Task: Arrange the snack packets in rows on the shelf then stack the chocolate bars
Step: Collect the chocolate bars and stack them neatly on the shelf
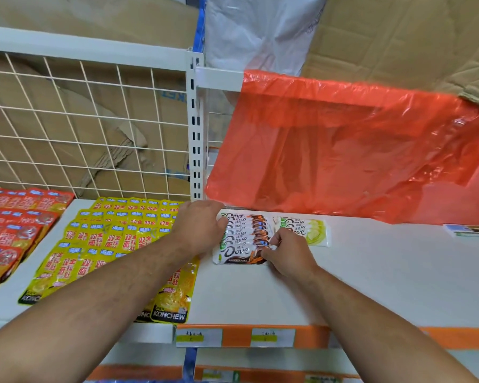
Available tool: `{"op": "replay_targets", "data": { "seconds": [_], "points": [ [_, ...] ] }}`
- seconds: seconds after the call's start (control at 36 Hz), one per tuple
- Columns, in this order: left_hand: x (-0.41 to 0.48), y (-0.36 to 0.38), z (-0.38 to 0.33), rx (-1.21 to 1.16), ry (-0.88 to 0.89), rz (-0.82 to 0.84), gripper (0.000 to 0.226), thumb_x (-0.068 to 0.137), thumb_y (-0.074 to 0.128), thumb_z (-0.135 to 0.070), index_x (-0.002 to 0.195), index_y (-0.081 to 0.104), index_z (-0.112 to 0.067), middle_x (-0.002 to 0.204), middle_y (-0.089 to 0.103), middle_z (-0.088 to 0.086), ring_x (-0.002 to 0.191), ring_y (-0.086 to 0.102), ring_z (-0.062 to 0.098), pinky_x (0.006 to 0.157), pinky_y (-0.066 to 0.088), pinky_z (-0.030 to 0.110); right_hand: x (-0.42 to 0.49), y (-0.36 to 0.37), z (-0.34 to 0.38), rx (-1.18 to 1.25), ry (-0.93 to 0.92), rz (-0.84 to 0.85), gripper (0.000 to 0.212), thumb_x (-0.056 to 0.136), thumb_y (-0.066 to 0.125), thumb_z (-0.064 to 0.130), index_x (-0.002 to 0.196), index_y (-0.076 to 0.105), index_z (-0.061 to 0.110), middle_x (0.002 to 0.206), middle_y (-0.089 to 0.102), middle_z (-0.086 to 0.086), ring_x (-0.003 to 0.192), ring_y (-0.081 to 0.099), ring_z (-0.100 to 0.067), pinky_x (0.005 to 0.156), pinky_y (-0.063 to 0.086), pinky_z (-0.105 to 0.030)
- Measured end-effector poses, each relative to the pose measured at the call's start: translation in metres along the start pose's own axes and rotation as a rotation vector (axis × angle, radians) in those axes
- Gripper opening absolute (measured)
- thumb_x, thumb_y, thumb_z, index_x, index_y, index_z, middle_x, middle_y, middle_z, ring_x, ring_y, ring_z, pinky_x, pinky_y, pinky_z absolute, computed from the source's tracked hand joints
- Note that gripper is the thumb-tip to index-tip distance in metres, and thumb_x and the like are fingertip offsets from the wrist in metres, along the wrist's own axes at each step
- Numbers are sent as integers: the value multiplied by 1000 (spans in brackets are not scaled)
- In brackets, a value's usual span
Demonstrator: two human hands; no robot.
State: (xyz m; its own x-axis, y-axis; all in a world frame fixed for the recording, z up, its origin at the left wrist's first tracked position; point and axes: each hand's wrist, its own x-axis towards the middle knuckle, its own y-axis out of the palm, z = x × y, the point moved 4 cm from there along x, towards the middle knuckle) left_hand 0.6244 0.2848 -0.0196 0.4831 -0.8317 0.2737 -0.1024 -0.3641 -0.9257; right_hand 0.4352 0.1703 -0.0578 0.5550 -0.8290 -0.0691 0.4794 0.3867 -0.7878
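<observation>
About eight brown Dove bars (245, 239) lie overlapped in one row on the shelf (371, 272) just right of the white slotted post (195, 128). Three pale green Dove bars (307, 229) lie further right of it. The left hand (202, 225) curls its fingers over the row's left ends, and the right hand (288, 252) pinches the nearest bar's right end. Left of the post are four rows of yellow packets (116, 244) marked KONCHEW, with red packets (11, 222) beyond.

Red packets (9, 217) run off the left edge; price labels (199, 337) (blurred) cannot be read
</observation>
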Motion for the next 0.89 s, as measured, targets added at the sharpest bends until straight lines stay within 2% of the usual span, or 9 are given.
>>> {"op": "replay_targets", "data": {
  "seconds": [0.11,0.22,0.28,0.33,0.39,0.44,0.53,0.67,0.89],
  "points": [
    [-1,1,-8,0,20,22,32,91,53,-39,116,65,-22,113,69,2,111,60,25,100,36,38,-4,-2,-2,-4,9,-16,32,78,77,34,87,51,19,77,61,0,68,56,-20,59,41,-34],
    [0,9,-22,2,93,36,38,91,50,-43,122,63,-24,119,67,-2,115,57,22,104,34,38,-14,-11,-7,-40,35,-70,28,82,71,39,83,49,21,75,58,4,71,55,-21,58,41,-33],
    [1,16,-32,-2,134,61,45,89,45,-47,124,61,-24,123,65,-3,120,54,21,107,31,39,-20,-17,-14,-108,43,-87,23,84,66,39,94,57,21,88,63,4,83,60,-23,69,47,-33],
    [2,26,-46,1,187,88,49,85,40,-49,122,62,-25,123,65,-4,121,54,19,108,30,41,-27,-25,-23,-184,37,-86,37,87,63,40,119,61,21,114,64,2,106,61,-23,84,48,-32],
    [3,33,-64,13,244,87,45,85,40,-48,116,64,-26,119,65,-5,119,55,19,107,30,40,-36,-33,-33,-211,24,-84,53,88,65,41,135,57,19,134,59,-1,123,54,-23,97,45,-31],
    [0,39,-84,26,304,105,46,89,41,-48,126,60,-28,132,60,-4,127,49,17,113,25,41,-45,-41,-45,-264,3,-64,61,87,65,43,141,53,17,144,53,-3,133,46,-25,106,40,-31],
    [-3,51,-113,41,373,181,54,96,41,-50,146,41,-28,155,39,-1,143,32,18,120,15,46,-61,-56,-66,-410,16,-29,69,88,62,49,149,42,21,157,37,-7,144,29,-28,114,29,-33],
    [-8,65,-168,67,475,221,58,98,38,-51,151,32,-28,160,28,3,145,26,23,120,17,43,-84,-88,-102,-437,41,-48,71,91,59,50,152,35,23,161,27,-8,148,21,-27,116,25,-32],
    [-16,81,-261,74,545,233,62,96,34,-52,150,36,-23,156,36,6,140,36,26,114,28,41,-110,-146,-176,-345,111,-97,71,93,58,48,154,34,21,162,25,-6,149,17,-23,119,23,-31]
  ]
}}
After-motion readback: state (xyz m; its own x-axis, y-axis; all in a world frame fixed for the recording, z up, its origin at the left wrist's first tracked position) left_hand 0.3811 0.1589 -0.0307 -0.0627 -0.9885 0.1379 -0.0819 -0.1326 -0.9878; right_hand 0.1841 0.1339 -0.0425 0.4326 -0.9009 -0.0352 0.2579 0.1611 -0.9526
